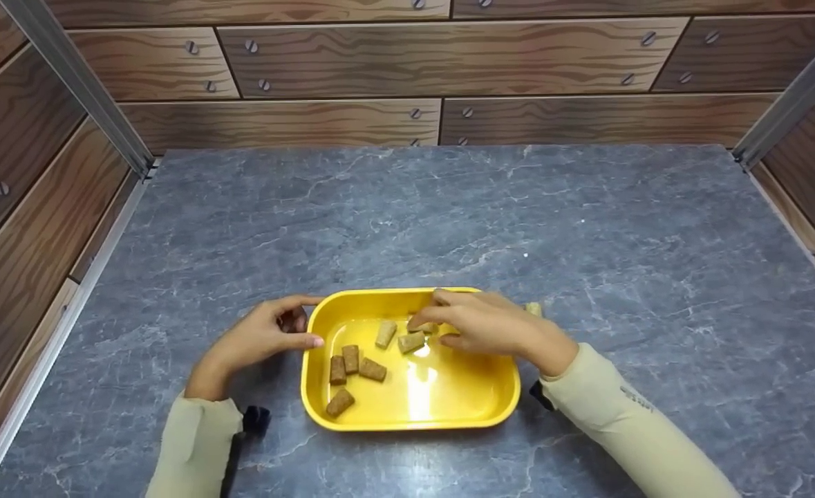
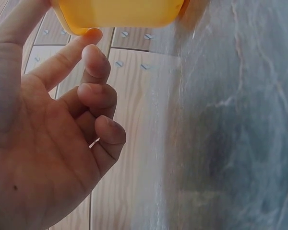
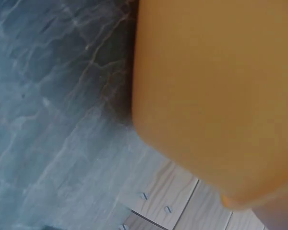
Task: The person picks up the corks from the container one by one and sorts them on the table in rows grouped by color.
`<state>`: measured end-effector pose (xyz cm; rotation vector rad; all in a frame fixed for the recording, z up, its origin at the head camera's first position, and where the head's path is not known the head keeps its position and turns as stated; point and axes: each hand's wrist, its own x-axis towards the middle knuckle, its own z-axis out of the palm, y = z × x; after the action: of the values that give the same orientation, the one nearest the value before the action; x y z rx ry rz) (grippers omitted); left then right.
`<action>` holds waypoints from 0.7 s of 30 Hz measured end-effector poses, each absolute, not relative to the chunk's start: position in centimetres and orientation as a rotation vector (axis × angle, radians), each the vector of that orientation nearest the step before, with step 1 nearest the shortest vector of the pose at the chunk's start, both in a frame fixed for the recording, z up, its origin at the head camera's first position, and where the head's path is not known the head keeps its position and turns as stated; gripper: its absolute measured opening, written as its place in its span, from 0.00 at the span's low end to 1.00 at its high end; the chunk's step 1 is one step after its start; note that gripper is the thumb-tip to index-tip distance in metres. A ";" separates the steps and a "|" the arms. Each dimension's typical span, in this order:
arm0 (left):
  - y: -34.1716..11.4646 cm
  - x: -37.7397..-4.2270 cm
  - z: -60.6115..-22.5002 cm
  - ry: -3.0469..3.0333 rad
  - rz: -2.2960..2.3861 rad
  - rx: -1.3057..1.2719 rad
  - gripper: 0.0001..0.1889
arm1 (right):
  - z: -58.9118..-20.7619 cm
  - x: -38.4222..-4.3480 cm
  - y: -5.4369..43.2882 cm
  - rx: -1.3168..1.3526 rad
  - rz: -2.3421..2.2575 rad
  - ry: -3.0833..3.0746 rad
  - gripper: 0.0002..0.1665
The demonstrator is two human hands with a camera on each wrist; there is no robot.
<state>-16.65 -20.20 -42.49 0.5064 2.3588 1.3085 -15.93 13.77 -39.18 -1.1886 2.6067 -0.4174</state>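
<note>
A yellow plastic tray [image 1: 462,398] holds several small tapered, cork-like pieces. The brown pieces [image 1: 338,370] lie toward its left side, and pale ones [image 1: 386,334] near the back middle. At the left rim my left hand [image 1: 258,335] pinches the tray, thumb over the edge and index finger outside; the left wrist view shows the other fingers [image 2: 110,129] curled loosely below the rim. My right hand [image 1: 486,324] reaches over the back right, thumb and index finger apart, index fingertip right at a pale piece [image 1: 421,328]. The tray wall hides its fingers in the right wrist view.
Another pale piece [image 1: 534,308] shows on the table just right of the tray, partly behind my right wrist. The grey marbled table [image 1: 407,221] runs back to a wood-plank patterned wall [image 1: 448,62], with metal posts [image 1: 79,83] at the corners.
</note>
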 end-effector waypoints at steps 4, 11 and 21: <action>-20.1 -16.7 -42.5 2.355 1.314 0.509 0.31 | -39.7 -16.2 13.4 -1.240 -0.371 2.621 0.23; -20.5 -16.7 -42.6 2.379 1.300 0.524 0.30 | -40.5 -16.4 12.5 -1.355 -0.323 2.666 0.23; -20.3 -16.7 -42.6 2.391 1.299 0.522 0.31 | -41.0 -16.5 12.0 -1.377 -0.217 2.704 0.24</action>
<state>-16.67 -20.27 -42.60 0.5222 2.3912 1.2994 -16.47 12.01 -41.01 -1.3767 2.7043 -0.2167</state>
